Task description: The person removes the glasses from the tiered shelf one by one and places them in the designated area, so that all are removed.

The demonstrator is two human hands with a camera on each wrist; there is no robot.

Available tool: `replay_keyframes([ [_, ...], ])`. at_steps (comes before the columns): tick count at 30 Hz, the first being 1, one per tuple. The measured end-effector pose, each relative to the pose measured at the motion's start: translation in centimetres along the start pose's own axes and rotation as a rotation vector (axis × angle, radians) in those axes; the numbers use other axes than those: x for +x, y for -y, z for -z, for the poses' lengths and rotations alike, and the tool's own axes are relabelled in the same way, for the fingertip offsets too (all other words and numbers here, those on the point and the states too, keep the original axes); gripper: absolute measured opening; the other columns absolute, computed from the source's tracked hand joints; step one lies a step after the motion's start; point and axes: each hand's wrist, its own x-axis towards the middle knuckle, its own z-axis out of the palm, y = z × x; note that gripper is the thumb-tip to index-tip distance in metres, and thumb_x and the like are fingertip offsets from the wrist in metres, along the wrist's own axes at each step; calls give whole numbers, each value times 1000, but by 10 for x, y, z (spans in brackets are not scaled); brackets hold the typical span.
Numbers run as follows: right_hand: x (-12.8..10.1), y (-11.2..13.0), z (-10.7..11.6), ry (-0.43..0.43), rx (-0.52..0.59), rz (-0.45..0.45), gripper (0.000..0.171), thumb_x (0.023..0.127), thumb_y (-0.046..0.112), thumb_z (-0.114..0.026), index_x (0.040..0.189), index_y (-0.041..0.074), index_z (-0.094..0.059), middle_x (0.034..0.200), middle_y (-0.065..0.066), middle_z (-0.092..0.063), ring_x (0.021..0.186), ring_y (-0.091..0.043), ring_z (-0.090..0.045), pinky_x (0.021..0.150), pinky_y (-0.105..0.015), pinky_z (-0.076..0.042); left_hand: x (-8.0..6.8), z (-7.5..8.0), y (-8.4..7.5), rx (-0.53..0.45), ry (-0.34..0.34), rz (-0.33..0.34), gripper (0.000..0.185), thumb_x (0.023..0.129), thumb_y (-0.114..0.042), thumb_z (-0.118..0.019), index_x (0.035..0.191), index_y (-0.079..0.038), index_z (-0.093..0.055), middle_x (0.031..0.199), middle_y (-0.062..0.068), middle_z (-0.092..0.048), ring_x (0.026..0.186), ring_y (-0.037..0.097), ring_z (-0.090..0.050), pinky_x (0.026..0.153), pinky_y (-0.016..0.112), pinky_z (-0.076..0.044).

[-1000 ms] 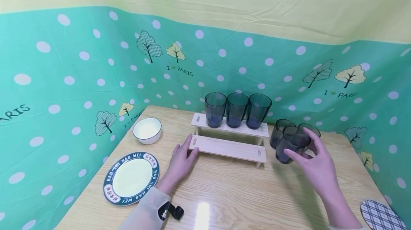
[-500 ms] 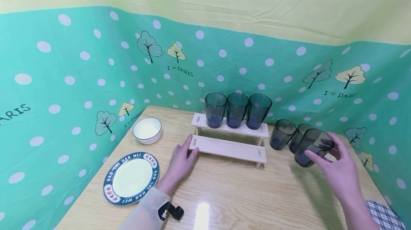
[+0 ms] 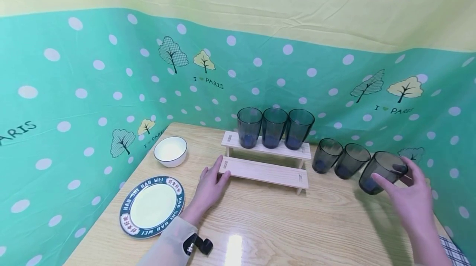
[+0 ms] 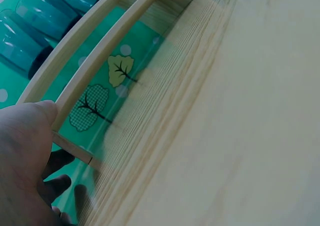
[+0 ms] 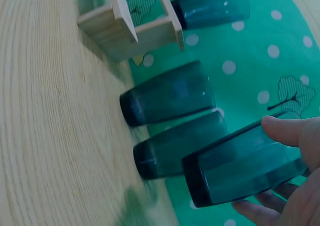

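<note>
My right hand [image 3: 410,193] grips a dark blue-grey glass [image 3: 381,172] near its rim at the table's right side, and the right wrist view shows the same glass [image 5: 240,166] tilted, with my fingers [image 5: 287,130] round it. Two more glasses [image 3: 326,155] [image 3: 350,160] stand on the table just left of it. A two-step wooden rack [image 3: 265,160] carries three glasses [image 3: 273,127] on its upper step. My left hand [image 3: 210,185] rests against the rack's lower left end, fingers [image 4: 30,131] straight on the wood [image 4: 165,85].
A white bowl [image 3: 170,150] and a plate with a dark patterned rim [image 3: 152,205] sit at the left of the wooden table [image 3: 267,224]. A checked coaster [image 3: 451,251] lies at the near right corner. Green dotted cloth walls [image 3: 93,84] close in three sides.
My right hand has carried the glass to the right, from in front of the two standing glasses out past them. The left hand has stayed on the rack.
</note>
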Motion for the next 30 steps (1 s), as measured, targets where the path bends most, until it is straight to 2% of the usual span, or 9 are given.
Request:
replay_keyframes([
  [3,6,-3,3,-4,-28,-7,117,97,57,-83,179,31,-4,178,-28,-22,160,-50,-28,68,-11,-42,0,0,0,-3,2,2,72,116,-35,-60,174,-5,-30,165,23,-51,152,41,-49,137,55,-7],
  [4,8,-4,3,-3,-31,-11,117,97,57,-82,179,30,-4,178,-28,-21,160,-51,-28,75,-17,-49,0,0,0,-4,3,3,72,116,-35,-60,174,-5,-30,165,23,-50,152,41,-49,137,55,-7],
  [6,12,-5,4,-3,-44,-25,118,98,58,-81,179,27,-2,179,-28,-19,159,-52,-28,91,-35,-56,0,1,0,-7,4,6,72,116,-36,-60,174,-5,-30,165,22,-50,153,41,-49,137,54,-7],
  [7,15,-6,4,-5,-51,-31,118,98,59,-80,180,26,-2,180,-27,-18,159,-53,-28,97,-46,-56,0,0,0,-6,2,5,72,116,-36,-60,174,-5,-30,165,22,-50,153,41,-49,137,55,-7],
  [10,22,-11,2,-15,-45,-46,117,99,57,-80,180,23,-3,180,-27,-17,158,-54,-28,112,-73,-43,-1,0,0,-6,2,8,72,116,-36,-60,174,-5,-30,165,21,-51,153,42,-49,137,56,-7],
  [15,34,-21,0,-34,-53,-53,116,99,56,-79,179,19,-3,179,-29,-18,156,-57,-31,111,-75,-44,-1,-1,0,-9,2,26,73,116,-36,-60,175,-7,-30,167,20,-48,155,43,-46,137,56,-7],
  [22,46,-34,-5,-23,-51,-25,113,102,54,-76,179,16,-2,181,-28,-12,153,-61,-33,105,-76,-46,-1,-1,-1,-10,3,35,72,116,-36,-60,175,-8,-29,168,19,-48,155,43,-45,137,56,-6],
  [30,55,-40,-14,-47,-36,-31,110,103,50,-76,179,16,-4,181,-26,-11,156,-59,-31,113,-77,-42,-1,0,-3,-11,3,33,72,116,-36,-60,175,-8,-30,168,19,-48,155,42,-46,137,55,-6],
])
